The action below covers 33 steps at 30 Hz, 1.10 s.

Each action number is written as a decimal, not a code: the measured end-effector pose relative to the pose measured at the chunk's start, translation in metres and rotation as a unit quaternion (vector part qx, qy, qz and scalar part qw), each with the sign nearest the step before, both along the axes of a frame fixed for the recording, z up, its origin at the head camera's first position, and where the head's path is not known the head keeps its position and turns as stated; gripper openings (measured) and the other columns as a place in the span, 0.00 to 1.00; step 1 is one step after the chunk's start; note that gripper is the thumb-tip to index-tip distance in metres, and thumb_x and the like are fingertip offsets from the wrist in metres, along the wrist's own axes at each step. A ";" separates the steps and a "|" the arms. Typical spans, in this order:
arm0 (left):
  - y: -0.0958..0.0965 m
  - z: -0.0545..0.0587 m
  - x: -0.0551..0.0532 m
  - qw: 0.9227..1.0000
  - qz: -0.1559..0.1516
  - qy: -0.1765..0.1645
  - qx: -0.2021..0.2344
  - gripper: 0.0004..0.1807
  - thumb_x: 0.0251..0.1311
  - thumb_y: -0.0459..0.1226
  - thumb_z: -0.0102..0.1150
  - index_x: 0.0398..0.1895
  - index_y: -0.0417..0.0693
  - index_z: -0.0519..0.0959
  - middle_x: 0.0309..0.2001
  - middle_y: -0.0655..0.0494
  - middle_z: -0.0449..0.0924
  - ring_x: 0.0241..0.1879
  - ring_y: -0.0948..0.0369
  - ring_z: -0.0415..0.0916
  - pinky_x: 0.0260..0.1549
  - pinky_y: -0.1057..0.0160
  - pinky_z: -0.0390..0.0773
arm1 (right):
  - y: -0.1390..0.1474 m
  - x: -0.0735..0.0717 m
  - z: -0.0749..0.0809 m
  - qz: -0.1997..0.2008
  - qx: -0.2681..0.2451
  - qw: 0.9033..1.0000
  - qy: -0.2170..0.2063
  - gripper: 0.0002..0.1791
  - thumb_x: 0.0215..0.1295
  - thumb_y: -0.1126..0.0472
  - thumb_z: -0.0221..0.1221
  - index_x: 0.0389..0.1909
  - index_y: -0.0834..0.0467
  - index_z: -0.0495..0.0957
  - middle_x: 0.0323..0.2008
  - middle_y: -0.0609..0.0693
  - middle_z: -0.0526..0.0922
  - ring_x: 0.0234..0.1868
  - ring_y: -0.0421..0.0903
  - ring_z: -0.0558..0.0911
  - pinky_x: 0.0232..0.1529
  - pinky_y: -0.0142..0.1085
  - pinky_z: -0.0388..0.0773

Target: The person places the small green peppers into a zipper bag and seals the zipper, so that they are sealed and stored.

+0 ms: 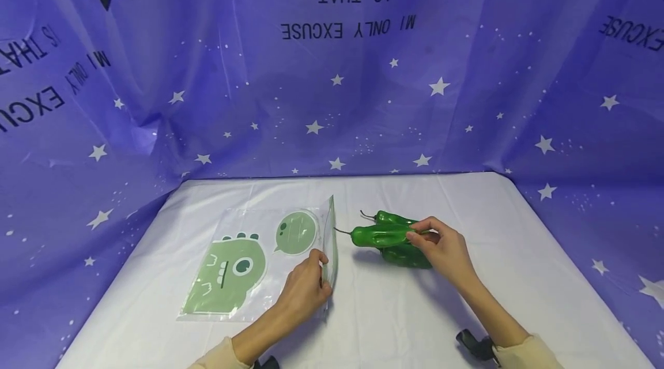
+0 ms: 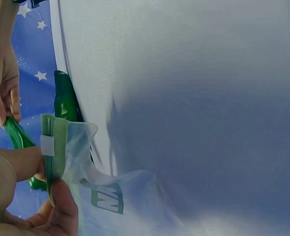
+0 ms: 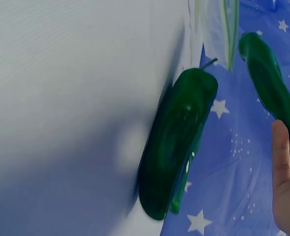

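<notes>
Left hand (image 1: 306,287) pinches the bag (image 1: 228,279), right hand (image 1: 443,248) a raised pepper (image 1: 381,236) not yet inside, two other peppers (image 1: 407,256) also outside.

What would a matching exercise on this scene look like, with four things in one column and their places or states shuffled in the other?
Things:
1. Clear plastic bag with a green monster print
2. The person's bare left hand
3. The person's bare right hand
4. Purple star-printed sheet

Places or states:
A. Pinching a long, glossy green pepper
B. Hanging behind a white cloth-covered table
C. Gripping the bag's green edge
D. Mostly lying on the table, one edge raised

Pairs: 1-D, 2-C, 3-A, 4-B
</notes>
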<state>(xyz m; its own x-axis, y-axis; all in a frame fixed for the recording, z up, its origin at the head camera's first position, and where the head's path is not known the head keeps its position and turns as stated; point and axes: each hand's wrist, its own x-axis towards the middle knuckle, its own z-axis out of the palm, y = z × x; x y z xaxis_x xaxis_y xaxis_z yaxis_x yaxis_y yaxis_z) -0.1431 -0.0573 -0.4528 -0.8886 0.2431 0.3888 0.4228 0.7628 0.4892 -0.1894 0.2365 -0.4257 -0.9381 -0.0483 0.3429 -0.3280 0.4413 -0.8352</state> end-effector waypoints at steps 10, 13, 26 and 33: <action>0.000 0.005 0.000 1.000 -0.006 0.007 -0.006 0.26 0.34 0.25 0.64 0.43 0.41 0.70 0.18 0.67 0.67 0.18 0.68 0.65 0.18 0.67 0.70 | -0.022 -0.014 0.003 -0.004 0.048 0.998 0.048 0.07 0.54 0.59 0.69 0.31 0.53 0.80 0.31 0.45 0.84 0.28 0.39 0.83 0.28 0.30 0.81; 0.000 0.007 0.000 1.000 0.013 0.006 0.000 0.28 0.36 0.25 0.63 0.47 0.37 0.70 0.19 0.67 0.69 0.19 0.69 0.66 0.20 0.66 0.72 | -0.025 -0.015 0.004 -0.009 0.061 0.997 0.048 0.07 0.53 0.59 0.70 0.31 0.53 0.80 0.30 0.45 0.83 0.27 0.39 0.82 0.27 0.30 0.81; -0.005 0.011 -0.001 0.999 0.047 -0.015 0.022 0.09 0.41 0.30 0.63 0.29 0.45 0.78 0.21 0.67 0.70 0.24 0.69 0.68 0.25 0.67 0.73 | -0.028 -0.018 0.002 -0.015 0.096 0.995 0.034 0.08 0.53 0.60 0.70 0.30 0.54 0.80 0.29 0.45 0.82 0.26 0.38 0.81 0.27 0.29 0.80; -0.006 0.011 -0.002 0.999 0.032 0.029 0.031 0.09 0.42 0.28 0.62 0.31 0.41 0.79 0.22 0.65 0.69 0.23 0.70 0.67 0.24 0.68 0.74 | -0.028 -0.023 -0.002 -0.022 0.089 0.995 0.028 0.07 0.53 0.60 0.70 0.29 0.55 0.80 0.26 0.45 0.83 0.26 0.39 0.82 0.26 0.29 0.80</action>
<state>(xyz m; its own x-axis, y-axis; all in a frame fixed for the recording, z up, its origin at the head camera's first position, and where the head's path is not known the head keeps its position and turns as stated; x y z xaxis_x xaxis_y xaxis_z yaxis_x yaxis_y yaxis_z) -0.1448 -0.0630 -0.4422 -0.8767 0.1604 0.4535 0.4038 0.7578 0.5126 -0.2124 0.2083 -0.4274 -0.9206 -0.0720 0.3839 -0.3485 0.5952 -0.7241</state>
